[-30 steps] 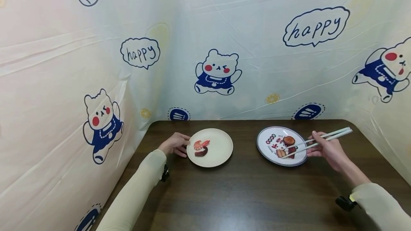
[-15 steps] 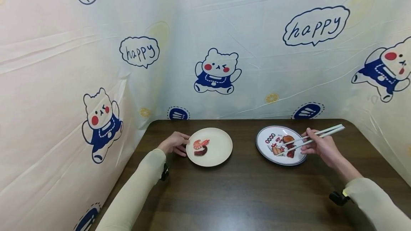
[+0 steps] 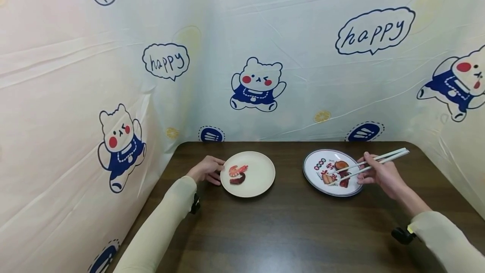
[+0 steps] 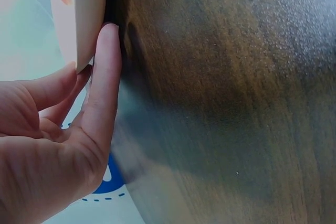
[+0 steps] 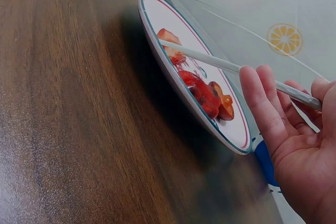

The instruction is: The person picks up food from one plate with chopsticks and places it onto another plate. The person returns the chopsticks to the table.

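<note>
My left hand [image 3: 208,169] pinches the left edge of a cream plate [image 3: 259,176], thumb at the rim and fingers against its underside. On that plate lie a pink shrimp [image 3: 238,170] and a dark brown curved food piece [image 3: 237,179]. My right hand [image 3: 379,176] holds a pair of pale chopsticks [image 5: 215,61] over a white, blue-rimmed plate [image 3: 314,179] with printed red characters. Their tips are at a light brown food piece [image 3: 328,177]. A glossy red piece [image 5: 202,93] and a round orange-brown piece [image 3: 341,165] lie beside it.
Both plates stand toward the back of a dark wooden table [image 3: 280,231]. Behind and beside it hangs a pale cloth [image 3: 303,83] printed with cartoon bears. Dark wrist cameras [image 3: 403,235] are strapped below both sleeves.
My right hand and the chopsticks have shifted left over the blue-rimmed plate. The light brown piece has slid slightly left and away from the red piece. My left hand has stayed at the cream plate.
</note>
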Tool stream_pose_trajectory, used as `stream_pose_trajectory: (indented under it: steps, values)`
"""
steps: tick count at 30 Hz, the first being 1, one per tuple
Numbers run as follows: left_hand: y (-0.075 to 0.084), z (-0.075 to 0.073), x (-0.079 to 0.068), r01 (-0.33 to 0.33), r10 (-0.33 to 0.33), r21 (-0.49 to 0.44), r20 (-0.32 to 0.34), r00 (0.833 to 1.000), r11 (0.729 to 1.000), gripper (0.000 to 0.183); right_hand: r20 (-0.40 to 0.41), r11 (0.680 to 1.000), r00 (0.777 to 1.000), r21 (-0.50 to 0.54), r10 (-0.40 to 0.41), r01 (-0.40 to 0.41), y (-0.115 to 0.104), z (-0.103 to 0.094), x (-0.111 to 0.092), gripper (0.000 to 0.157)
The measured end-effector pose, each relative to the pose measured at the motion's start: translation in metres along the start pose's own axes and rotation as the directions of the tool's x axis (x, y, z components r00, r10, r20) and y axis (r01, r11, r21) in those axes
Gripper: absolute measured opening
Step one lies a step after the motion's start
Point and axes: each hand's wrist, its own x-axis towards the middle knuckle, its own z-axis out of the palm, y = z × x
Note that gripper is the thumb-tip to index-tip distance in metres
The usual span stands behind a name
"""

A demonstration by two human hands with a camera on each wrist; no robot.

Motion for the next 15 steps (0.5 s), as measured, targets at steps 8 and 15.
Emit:
stream_pose_trajectory:
  steps: [8, 15]
  values:
    - [-0.0003, -0.0002, 0.0002, 0.001, -0.001, 0.003, 0.004, 1.000, 1.000, 0.042, -0.020, 1.000, 1.000, -0.002, -0.001, 0.001, -0.0001, 0.0024, -0.0010, 0.034]
    - [-0.0016, -0.0008, 0.0000, -0.004, 0.004, 0.003, 0.003, 1.000, 1.000, 0.043, -0.031, 0.999, 0.999, -0.030, -0.022, 0.021, 0.0013, 0.0045, 0.0005, 0.033]
